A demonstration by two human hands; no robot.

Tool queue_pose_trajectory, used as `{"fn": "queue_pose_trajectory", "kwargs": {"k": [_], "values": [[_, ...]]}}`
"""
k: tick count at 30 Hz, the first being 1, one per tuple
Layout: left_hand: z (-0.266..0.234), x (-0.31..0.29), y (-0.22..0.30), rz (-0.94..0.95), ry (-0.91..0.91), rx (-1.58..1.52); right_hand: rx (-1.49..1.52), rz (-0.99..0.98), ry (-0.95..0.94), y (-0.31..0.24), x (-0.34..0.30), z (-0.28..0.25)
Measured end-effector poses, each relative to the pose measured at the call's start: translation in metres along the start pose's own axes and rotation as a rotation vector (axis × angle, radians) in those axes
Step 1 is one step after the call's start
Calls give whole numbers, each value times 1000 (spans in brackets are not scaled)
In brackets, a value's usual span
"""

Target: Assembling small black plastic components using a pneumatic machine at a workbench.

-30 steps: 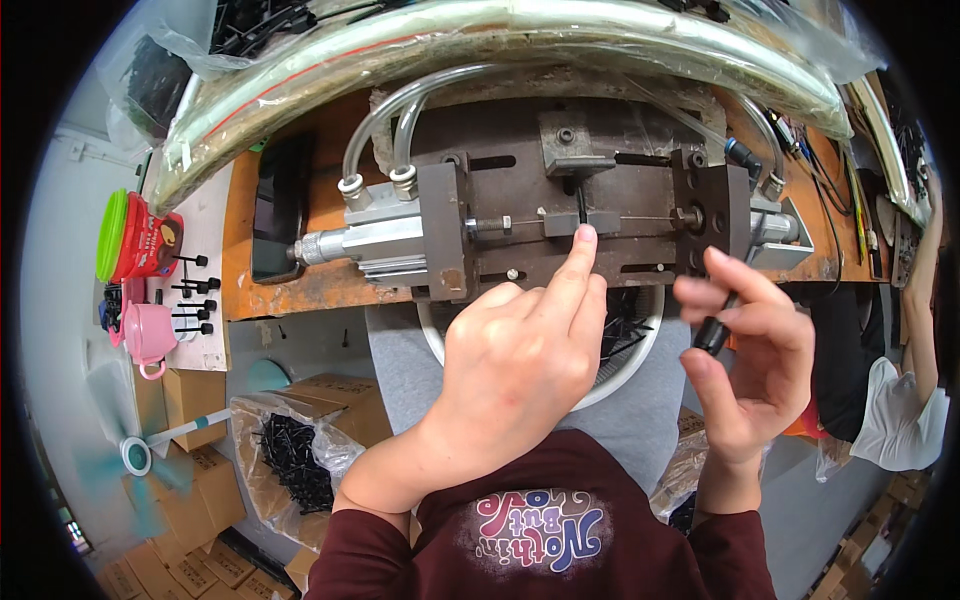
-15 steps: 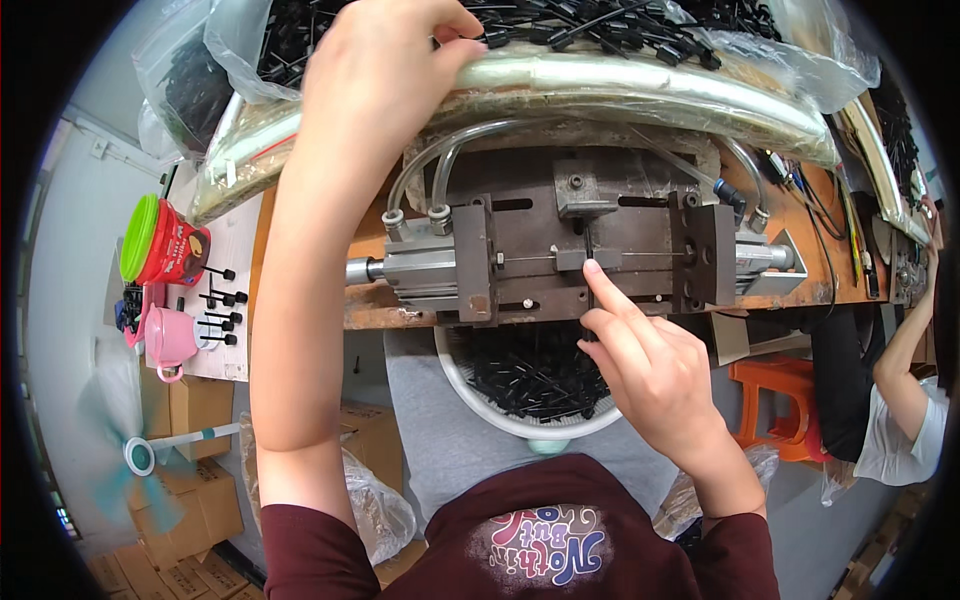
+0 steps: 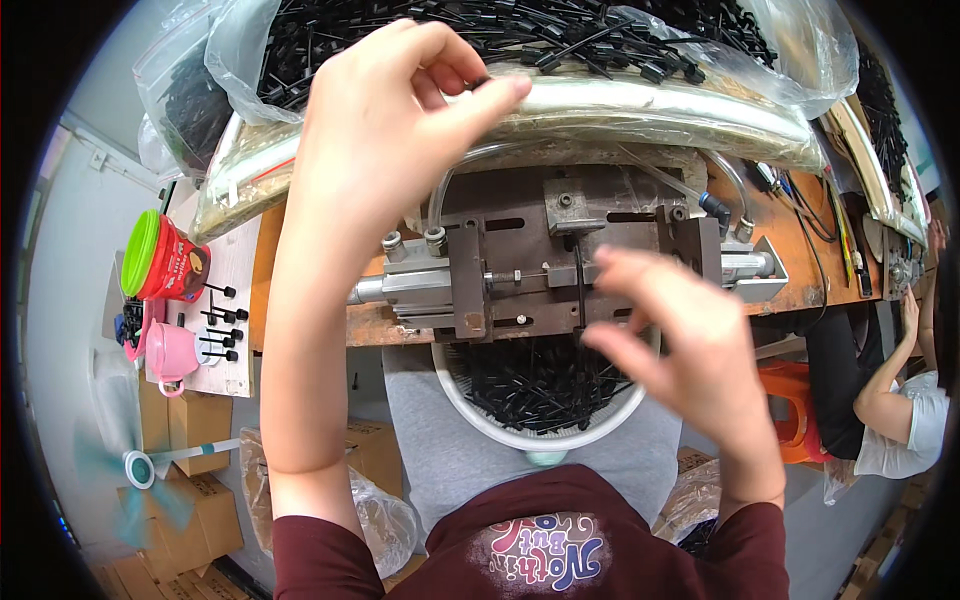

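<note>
My left hand (image 3: 405,105) is raised at the plastic-wrapped front edge of a heap of black rod-like parts (image 3: 590,40). Its fingers are curled, with a small dark bit at their tips that I cannot make out. Blurred by motion, my right hand (image 3: 690,320) has thumb and forefinger apart, just right of a thin black rod (image 3: 581,285). That rod stands lengthwise in a dark metal fixture (image 3: 515,240), its far end under a small steel block (image 3: 575,205). The thumb tip comes close to the rod's near end; I cannot tell whether they touch.
A white basket (image 3: 545,441) of black parts sits on my lap. Air cylinders (image 3: 418,290) with clear hoses flank the fixture. To the left are a red tub (image 3: 180,262), a pink cup (image 3: 168,350) and a fan (image 3: 139,469). A co-worker (image 3: 910,410) is at the right.
My right hand has lifted its forefinger off the fixture's middle and moved right, fingers spreading. The small clamping jaws there have moved apart. My left hand has shifted slightly right and nearer.
</note>
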State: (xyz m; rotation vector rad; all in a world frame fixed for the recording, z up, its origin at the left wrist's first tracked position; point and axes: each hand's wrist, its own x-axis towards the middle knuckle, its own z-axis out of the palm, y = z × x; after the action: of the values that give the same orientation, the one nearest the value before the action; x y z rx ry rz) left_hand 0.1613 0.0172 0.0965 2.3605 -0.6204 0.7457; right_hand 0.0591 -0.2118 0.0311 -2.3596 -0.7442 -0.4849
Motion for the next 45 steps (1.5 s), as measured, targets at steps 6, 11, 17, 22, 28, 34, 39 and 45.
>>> {"fn": "queue_pose_trajectory", "kwargs": {"k": [6,11,17,22,28,34,39,45], "values": [[3,-60,34,170,13,-187,-256,-137,344,47,88,-51],[22,-107,62,141,-90,-132,-508,27,78,69,152,-55],[54,-142,64,122,-105,-69,-676,264,-75,64,169,-53],[61,-152,65,124,-148,-45,-632,194,-183,90,172,-58],[59,-137,62,114,-185,-11,-578,52,-8,101,169,-76],[59,-136,64,104,-186,-1,198,460,101,101,171,-101],[59,-138,61,106,-186,4,708,458,257,111,166,-106],[53,-140,61,108,-191,-108,1016,396,362,106,166,-112]]}}
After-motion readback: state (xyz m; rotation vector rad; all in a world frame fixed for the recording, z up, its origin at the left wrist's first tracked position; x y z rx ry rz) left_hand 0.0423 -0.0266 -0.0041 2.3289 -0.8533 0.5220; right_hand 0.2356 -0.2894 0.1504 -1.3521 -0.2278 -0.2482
